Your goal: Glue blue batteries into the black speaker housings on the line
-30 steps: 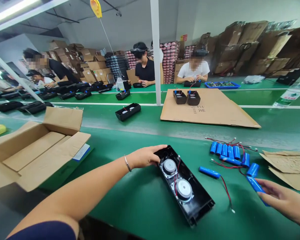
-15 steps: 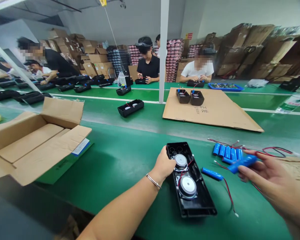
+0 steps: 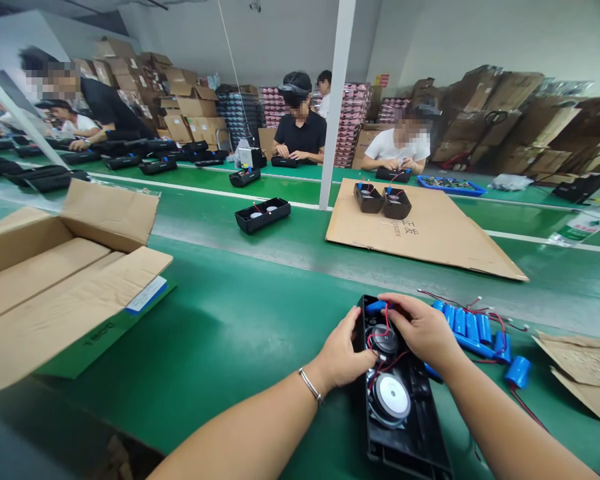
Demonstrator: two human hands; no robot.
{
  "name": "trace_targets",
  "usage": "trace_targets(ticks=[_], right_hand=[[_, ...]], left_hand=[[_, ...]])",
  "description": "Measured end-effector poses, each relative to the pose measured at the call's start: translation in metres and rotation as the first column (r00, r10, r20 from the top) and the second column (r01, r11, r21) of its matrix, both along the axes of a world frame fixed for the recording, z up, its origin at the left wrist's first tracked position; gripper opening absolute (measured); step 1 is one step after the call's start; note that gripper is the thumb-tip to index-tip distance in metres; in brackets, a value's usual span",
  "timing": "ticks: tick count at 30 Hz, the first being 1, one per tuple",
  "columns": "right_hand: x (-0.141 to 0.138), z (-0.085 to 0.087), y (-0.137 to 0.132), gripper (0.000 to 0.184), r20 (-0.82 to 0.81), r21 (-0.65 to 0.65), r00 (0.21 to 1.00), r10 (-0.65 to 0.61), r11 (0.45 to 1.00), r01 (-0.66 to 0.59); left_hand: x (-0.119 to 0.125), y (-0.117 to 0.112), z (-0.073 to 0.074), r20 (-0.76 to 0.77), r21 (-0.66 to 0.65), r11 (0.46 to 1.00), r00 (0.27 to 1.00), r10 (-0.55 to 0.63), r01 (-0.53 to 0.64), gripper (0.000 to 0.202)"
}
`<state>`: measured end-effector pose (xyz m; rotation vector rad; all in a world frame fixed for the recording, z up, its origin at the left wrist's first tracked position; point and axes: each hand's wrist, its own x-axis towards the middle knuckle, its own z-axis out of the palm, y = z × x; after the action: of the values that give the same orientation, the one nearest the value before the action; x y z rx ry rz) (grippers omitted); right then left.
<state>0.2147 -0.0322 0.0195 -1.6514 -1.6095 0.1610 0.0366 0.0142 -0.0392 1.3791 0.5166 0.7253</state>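
A black speaker housing [image 3: 414, 443] lies on the green bench before me, its inside facing up with two round speaker drivers [image 3: 393, 396] in it. My left hand [image 3: 341, 355] is closed on the housing's left wall, thumb over the inside. At the far end, my right hand [image 3: 427, 328] is closed on a blue battery [image 3: 376, 307] with a red wire, which sits inside the housing; the fingertips are partly hidden. Just right of that hand, several blue batteries [image 3: 473, 327] with wires lie on the bench, and another single battery [image 3: 519, 371] lies nearer me.
An open cardboard box [image 3: 115, 280] stands at the left. Across the bench lie a flat cardboard sheet [image 3: 430, 237] bearing two black housings and another housing [image 3: 263, 215]. A brown paper piece [image 3: 585, 373] is at the right. Co-workers sit and stand beyond.
My right hand has moved left from the battery pile, bringing a blue battery into the far end of the housing. My left hand still grips the housing, which appears slightly lower and further right.
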Motion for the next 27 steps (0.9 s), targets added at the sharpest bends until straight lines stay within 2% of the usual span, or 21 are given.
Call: trace_targets(ticks=[5,10,15,19,22,24,27], right_hand=[[0.000,0.007,0.003,0.027,0.153,-0.008,0.986,0.073,0.997,-0.072],[0.005,0.005,0.012,0.030,0.247,-0.037,0.957,0.149,0.989,-0.145],[0.011,0.001,0.014,0.031,0.312,-0.032,0.936,0.162,0.987,-0.161],[0.006,0.001,0.019,0.033,0.364,-0.023,0.917,0.163,0.986,-0.166],[0.003,0.004,0.020,0.031,0.407,-0.013,0.904,0.131,0.990,-0.138],[0.011,0.008,0.007,0.030,0.415,0.017,0.905,0.092,0.994,-0.109],[0.042,0.018,-0.039,0.032,0.351,0.200,0.921,-0.167,0.975,0.101]], left_hand=[[0.001,0.000,-0.001,-0.014,0.034,0.999,1.000,0.014,-0.014,0.089],[0.000,-0.001,0.002,-0.039,0.033,0.999,0.999,0.037,-0.036,0.088],[-0.001,-0.002,0.006,-0.074,-0.005,1.000,0.997,0.006,-0.006,0.093],[0.000,-0.002,0.010,-0.060,-0.039,0.999,0.998,-0.010,0.008,0.094],[-0.001,-0.002,0.010,-0.026,-0.069,0.997,0.999,-0.044,0.042,0.094],[-0.003,-0.001,0.009,-0.033,-0.034,0.998,0.998,-0.047,0.046,0.091],[-0.008,-0.001,0.007,-0.083,0.094,0.996,0.996,0.010,-0.002,0.085]])
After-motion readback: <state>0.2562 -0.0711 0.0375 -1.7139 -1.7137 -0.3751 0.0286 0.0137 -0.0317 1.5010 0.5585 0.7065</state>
